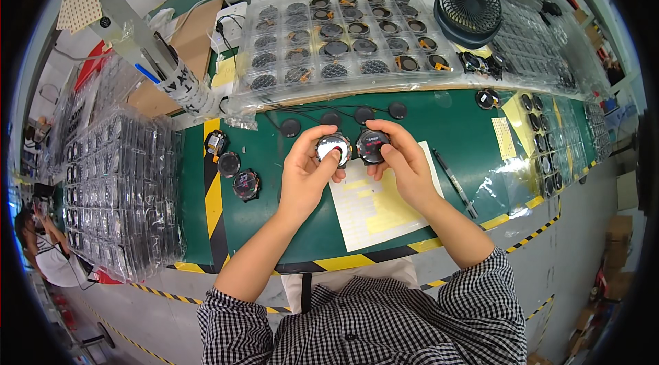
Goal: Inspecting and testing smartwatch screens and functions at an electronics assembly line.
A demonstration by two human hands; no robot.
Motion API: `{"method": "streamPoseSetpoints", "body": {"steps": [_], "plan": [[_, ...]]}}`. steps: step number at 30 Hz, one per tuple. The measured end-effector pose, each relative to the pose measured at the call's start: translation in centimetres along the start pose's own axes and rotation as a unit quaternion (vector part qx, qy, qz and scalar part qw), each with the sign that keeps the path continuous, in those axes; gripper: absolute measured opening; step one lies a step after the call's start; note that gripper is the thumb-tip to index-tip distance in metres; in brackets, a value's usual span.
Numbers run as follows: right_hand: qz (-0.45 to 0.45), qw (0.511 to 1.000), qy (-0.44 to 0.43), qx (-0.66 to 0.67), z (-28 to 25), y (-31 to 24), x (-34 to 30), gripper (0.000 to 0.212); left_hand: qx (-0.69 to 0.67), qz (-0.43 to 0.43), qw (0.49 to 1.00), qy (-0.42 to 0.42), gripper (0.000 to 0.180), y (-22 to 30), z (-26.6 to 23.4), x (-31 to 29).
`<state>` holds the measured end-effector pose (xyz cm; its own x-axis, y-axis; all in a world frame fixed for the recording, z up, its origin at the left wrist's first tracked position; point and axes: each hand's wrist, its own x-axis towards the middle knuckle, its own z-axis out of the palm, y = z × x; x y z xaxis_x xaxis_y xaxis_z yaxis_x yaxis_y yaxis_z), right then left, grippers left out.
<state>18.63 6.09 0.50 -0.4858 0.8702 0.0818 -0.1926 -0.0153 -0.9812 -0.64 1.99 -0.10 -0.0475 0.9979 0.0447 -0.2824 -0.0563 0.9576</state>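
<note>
Over the green mat (453, 128) and its white sheet (374, 210) we hold two round watch bodies side by side (nearly touching): our left hand (305, 173) pinches the bright-faced one (333, 148), our right hand (405, 166) grips the dark one (373, 145). Three more watch bodies (233, 166) lie left.

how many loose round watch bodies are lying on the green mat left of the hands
3: one by the striped tape, one just right of it, one lowest, nearest the left hand. Others may sit hidden under the trays.
</note>
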Motion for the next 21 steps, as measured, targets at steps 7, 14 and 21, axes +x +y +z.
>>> {"method": "streamPoseSetpoints", "body": {"steps": [7, 14, 21], "plan": [[0.011, 1.000, 0.010, -0.006, 0.3, 0.1, 0.0, 0.038, 0.021, 0.017, 1.000, 0.000, 0.037, -0.4, -0.1, 0.1], [-0.084, 0.993, 0.078, 0.002, 0.6, 0.5, 0.4, 0.036, -0.018, 0.051, 0.998, 0.009, 0.039, 0.3, 0.2, -0.1], [-0.283, 0.889, 0.126, -0.338, 0.2, -0.7, 0.5, 0.031, -0.180, 0.144, 0.935, -0.269, 0.011, 7.7, 4.9, -7.5]]}}
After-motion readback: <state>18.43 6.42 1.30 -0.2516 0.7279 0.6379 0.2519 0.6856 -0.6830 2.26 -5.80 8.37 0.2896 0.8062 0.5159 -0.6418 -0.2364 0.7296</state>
